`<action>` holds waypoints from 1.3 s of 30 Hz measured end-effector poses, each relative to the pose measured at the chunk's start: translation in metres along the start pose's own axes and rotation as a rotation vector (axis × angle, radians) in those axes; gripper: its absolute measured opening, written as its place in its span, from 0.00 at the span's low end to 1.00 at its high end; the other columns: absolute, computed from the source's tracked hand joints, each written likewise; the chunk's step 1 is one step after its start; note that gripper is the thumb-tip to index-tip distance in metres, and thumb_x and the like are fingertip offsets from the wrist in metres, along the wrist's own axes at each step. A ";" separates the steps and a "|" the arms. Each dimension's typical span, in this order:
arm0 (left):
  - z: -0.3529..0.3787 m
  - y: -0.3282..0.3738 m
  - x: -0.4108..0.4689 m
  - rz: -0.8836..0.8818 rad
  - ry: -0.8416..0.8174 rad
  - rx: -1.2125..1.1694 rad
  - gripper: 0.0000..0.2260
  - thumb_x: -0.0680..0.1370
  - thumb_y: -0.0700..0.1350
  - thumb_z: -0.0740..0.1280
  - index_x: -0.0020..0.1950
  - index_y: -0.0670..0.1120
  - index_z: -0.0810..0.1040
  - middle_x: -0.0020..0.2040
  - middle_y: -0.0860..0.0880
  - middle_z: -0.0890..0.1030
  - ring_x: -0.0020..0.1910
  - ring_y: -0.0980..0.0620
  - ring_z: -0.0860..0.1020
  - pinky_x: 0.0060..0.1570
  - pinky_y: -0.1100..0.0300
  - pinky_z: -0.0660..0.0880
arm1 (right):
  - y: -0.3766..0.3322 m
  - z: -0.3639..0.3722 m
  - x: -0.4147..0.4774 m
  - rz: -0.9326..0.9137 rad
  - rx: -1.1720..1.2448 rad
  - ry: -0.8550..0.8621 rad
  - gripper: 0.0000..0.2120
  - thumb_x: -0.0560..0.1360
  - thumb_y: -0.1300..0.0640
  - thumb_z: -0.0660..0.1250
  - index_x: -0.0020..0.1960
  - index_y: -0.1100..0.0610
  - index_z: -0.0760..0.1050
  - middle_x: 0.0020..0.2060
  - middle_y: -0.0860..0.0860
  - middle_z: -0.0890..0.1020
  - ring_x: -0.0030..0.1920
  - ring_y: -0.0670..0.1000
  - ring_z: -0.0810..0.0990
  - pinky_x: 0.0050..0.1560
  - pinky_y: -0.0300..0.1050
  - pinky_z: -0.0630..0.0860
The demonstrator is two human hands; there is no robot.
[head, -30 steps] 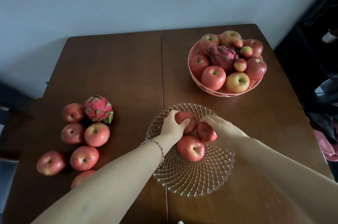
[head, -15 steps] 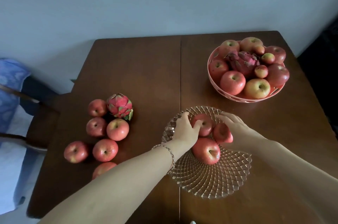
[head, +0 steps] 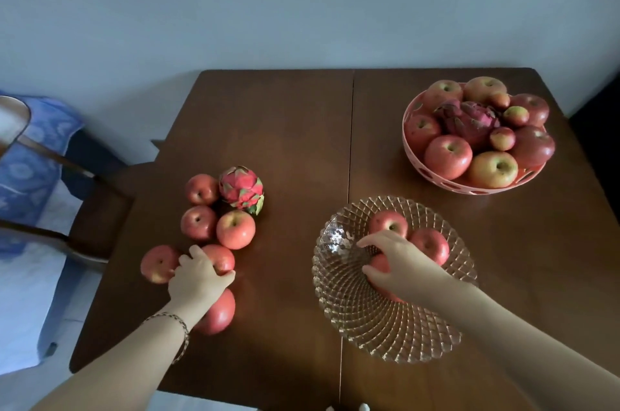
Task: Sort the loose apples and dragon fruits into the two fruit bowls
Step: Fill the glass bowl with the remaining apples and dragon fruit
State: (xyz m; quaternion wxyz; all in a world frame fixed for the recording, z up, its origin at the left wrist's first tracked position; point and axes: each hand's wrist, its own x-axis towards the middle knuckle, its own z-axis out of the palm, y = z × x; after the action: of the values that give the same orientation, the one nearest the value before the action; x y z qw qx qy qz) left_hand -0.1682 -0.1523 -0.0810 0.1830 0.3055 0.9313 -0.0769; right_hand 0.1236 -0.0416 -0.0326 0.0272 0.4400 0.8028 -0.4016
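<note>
Clearly the sorting is only partly done: the clear cut-glass bowl (head: 396,279) near the front of the dark brown wooden table (head: 285,128) holds three red apples, while the pink perforated plastic bowl (head: 476,187) at the far right is heaped with apples and one dark magenta dragon fruit (head: 469,123). Six loose red apples lie clustered on the table's left side, well apart from both bowls, and a round pink-and-green scaly dragon fruit (head: 241,188) sits at the far end of that cluster, touching the rear apples. The person's left hand (head: 199,278) lies curled over one loose red apple (head: 218,258), fingers wrapped on its top and thumb at its right side; it looks like a grasp forming, though I cannot tell whether it is tight. The right hand (head: 399,263) rests inside the glass bowl, fingers spread and draped over the nearest apple (head: 380,265) there, more settling than clutching. As I judge it, seven pieces remain to move. The loose dragon fruit stands nearly upright, its long axis tipped slightly toward the right, leafy green tips at its lower right edge; the stems of the visible loose apples point up
</note>
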 end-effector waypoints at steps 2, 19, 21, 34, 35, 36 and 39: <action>-0.003 -0.002 -0.003 0.013 0.003 -0.085 0.32 0.68 0.55 0.73 0.61 0.39 0.64 0.57 0.38 0.73 0.55 0.37 0.76 0.46 0.48 0.74 | 0.000 0.006 -0.004 -0.002 0.015 -0.001 0.20 0.76 0.54 0.64 0.67 0.52 0.68 0.68 0.48 0.70 0.68 0.46 0.68 0.65 0.34 0.60; -0.018 0.134 -0.135 1.011 -0.212 -0.339 0.38 0.68 0.60 0.71 0.71 0.49 0.58 0.65 0.49 0.65 0.59 0.52 0.74 0.58 0.60 0.76 | 0.009 -0.009 -0.046 0.374 0.888 0.173 0.21 0.66 0.56 0.76 0.56 0.47 0.74 0.49 0.50 0.77 0.48 0.51 0.80 0.44 0.45 0.82; 0.000 0.145 -0.131 1.104 -0.203 -0.190 0.34 0.71 0.59 0.69 0.72 0.49 0.59 0.66 0.49 0.66 0.63 0.52 0.71 0.61 0.58 0.73 | 0.040 -0.015 -0.060 0.463 0.576 0.225 0.26 0.62 0.51 0.78 0.57 0.46 0.72 0.49 0.50 0.78 0.49 0.51 0.80 0.48 0.49 0.82; 0.051 0.184 -0.117 1.128 -0.084 0.185 0.31 0.72 0.50 0.70 0.71 0.47 0.60 0.68 0.42 0.62 0.59 0.42 0.71 0.57 0.51 0.73 | 0.084 0.007 -0.073 0.542 0.352 0.127 0.26 0.62 0.46 0.78 0.55 0.49 0.70 0.47 0.49 0.78 0.47 0.50 0.78 0.44 0.42 0.76; 0.051 0.183 -0.117 1.126 -0.085 0.182 0.32 0.72 0.50 0.70 0.71 0.46 0.60 0.68 0.42 0.62 0.59 0.42 0.71 0.57 0.51 0.73 | 0.084 0.008 -0.071 0.539 0.333 0.123 0.26 0.62 0.46 0.77 0.55 0.50 0.70 0.47 0.49 0.78 0.46 0.49 0.77 0.42 0.40 0.74; 0.051 0.182 -0.116 1.116 -0.081 0.178 0.32 0.72 0.50 0.70 0.71 0.46 0.60 0.68 0.42 0.62 0.59 0.42 0.71 0.58 0.51 0.73 | 0.084 0.009 -0.070 0.534 0.318 0.132 0.26 0.62 0.45 0.77 0.55 0.50 0.71 0.48 0.49 0.77 0.46 0.49 0.76 0.41 0.39 0.72; 0.053 0.173 -0.113 1.062 -0.057 0.153 0.32 0.73 0.51 0.69 0.72 0.47 0.60 0.69 0.43 0.61 0.59 0.43 0.70 0.58 0.53 0.74 | 0.086 0.010 -0.065 0.507 0.291 0.209 0.26 0.63 0.46 0.77 0.57 0.51 0.74 0.51 0.50 0.77 0.48 0.49 0.75 0.45 0.39 0.69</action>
State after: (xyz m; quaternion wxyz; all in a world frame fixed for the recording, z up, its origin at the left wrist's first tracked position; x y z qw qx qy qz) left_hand 0.0347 -0.0885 -0.0919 0.1992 0.7446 0.6351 -0.0496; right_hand 0.2230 -0.0677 -0.0672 -0.0193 0.6645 0.6000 -0.4451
